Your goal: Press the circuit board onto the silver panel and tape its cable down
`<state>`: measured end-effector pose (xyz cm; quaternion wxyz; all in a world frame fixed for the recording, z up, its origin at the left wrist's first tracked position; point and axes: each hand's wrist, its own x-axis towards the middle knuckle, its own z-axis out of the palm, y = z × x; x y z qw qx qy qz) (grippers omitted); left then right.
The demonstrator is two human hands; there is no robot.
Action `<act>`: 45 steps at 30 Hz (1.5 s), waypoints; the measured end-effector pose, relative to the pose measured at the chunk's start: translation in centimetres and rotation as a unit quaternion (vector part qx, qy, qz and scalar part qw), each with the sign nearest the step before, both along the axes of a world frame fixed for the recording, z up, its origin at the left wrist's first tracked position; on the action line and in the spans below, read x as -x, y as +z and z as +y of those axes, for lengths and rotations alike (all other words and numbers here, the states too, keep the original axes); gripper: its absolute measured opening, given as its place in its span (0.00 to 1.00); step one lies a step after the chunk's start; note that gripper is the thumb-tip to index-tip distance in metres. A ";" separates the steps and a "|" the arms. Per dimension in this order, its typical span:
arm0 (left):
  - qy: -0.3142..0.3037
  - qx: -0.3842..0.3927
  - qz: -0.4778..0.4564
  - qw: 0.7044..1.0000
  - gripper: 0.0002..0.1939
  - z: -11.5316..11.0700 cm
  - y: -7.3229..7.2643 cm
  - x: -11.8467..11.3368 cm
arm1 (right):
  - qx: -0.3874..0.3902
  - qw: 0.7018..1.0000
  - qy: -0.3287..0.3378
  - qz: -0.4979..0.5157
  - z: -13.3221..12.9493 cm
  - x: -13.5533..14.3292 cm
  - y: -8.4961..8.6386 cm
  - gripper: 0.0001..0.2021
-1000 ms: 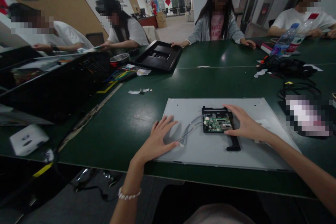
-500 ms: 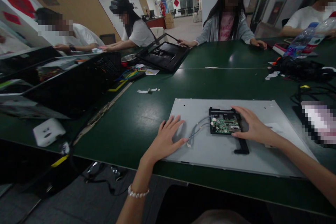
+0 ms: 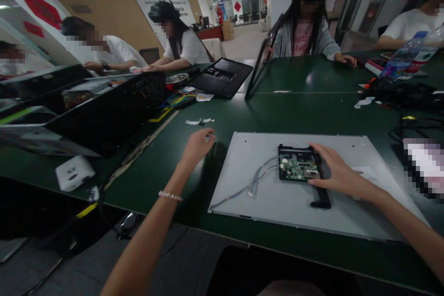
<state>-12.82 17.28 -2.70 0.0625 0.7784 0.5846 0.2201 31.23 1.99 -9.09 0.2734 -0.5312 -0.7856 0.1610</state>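
My right hand [image 3: 335, 166] grips a black plastic bracket with a green circuit board [image 3: 296, 169] mounted in it, fingers at its upper right corner and thumb along the lower right edge. The bracket rests on a flat grey metal panel [image 3: 236, 185], likely the back of a display. Thin grey cables [image 3: 258, 178] run left from the board across the panel to its lower left corner. My left hand [image 3: 200, 145] hovers above the green table, left of the panel. Its fingers are loosely curled with a gap to the thumb, and I see nothing in them.
Paper scraps [image 3: 199, 121] lie beyond my left hand. An opened black computer case [image 3: 107, 111] and a small white box [image 3: 74, 173] are on the left. Across the table [image 3: 294, 111], a person's hand holds a thin black frame [image 3: 256, 69]. Bottles [image 3: 404, 58] and black cables [image 3: 398, 90] sit right.
My left hand has lifted off the panel and cables and moved left over the table. My right hand stays on the bracket. The person opposite has raised the black frame upright.
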 end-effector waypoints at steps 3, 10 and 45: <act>0.080 -0.013 0.089 0.993 0.17 5.2 0.0 0.2 | -0.008 1.000 -0.001 0.004 0.0 0.0 0.0 0.47; 0.192 0.011 0.228 0.954 0.17 11.5 -0.8 -0.9 | 0.003 1.000 0.002 0.014 0.0 0.1 0.2 0.47; -0.363 -0.109 0.256 0.889 0.11 -2.2 0.3 -24.1 | 0.001 0.999 0.019 0.032 0.2 0.0 0.9 0.48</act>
